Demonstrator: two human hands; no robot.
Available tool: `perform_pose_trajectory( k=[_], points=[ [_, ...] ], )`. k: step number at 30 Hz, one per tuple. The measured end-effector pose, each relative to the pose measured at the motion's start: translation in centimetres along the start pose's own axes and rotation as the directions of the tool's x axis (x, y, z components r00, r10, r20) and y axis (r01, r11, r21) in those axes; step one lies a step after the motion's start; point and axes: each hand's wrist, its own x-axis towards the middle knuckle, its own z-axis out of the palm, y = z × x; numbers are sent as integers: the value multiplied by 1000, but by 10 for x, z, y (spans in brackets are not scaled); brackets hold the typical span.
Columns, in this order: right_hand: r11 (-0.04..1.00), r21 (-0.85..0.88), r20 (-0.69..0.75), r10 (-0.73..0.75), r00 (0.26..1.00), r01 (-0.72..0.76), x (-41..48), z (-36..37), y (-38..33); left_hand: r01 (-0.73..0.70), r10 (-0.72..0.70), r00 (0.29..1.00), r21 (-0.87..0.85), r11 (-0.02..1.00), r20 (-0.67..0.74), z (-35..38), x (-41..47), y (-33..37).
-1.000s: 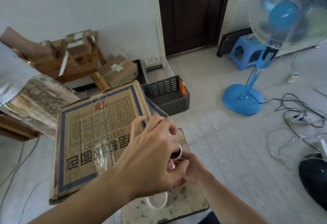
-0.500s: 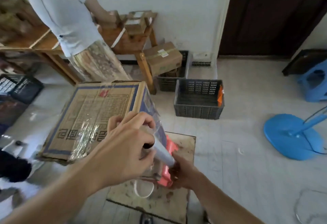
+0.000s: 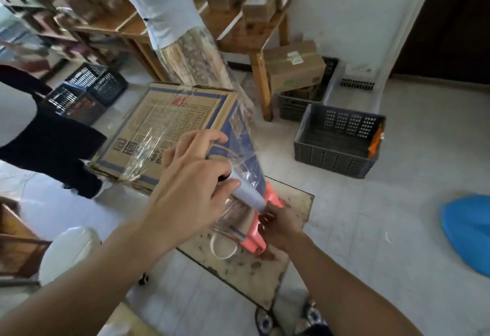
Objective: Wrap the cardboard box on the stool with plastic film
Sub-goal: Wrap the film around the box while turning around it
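A large brown cardboard box with blue borders and printed characters rests on a red-orange plastic stool. Clear plastic film stretches over its top and down its right side. The film comes off a pale roll held slanted at the box's near right corner. My left hand grips the roll's upper end, fingers curled round it. My right hand holds the lower end, close to the stool. A crinkled strip of film lies across the box top.
The stool stands on a stained board with a white ring on it. A grey crate sits to the right, a wooden table with small boxes behind. Two people stand at the left and back. A blue fan base lies at the right edge.
The view has swung left and down. The roll has moved from near the box's front toward its right corner, drawing film down the side. Both hands kept their hold.
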Motion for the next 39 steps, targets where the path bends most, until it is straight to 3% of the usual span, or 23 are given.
perform_pose_trajectory(
  k=[6,12,17,24,31,39],
  points=[
    [991,-132,-47,3,999,-9,18,-3,-3,6,-7,1000,-14,1000,-11,-3,0,-1],
    [998,-11,-16,-63,998,62,1,0,-15,55,-56,998,-14,998,-5,1,12,6],
    [996,8,49,-90,995,90,0,1,-35,178,-178,976,-11,984,-126,8,27,9],
    [972,-224,165,111,980,-72,6,-10,-75,324,-345,911,-125,938,-226,20,46,19],
    [817,-558,238,324,916,-145,6,-7,-103,403,-410,891,-76,912,-196,3,62,32],
    [851,-475,229,367,902,-225,-16,1,-112,481,-489,842,-94,872,-227,9,61,45]
  ],
)
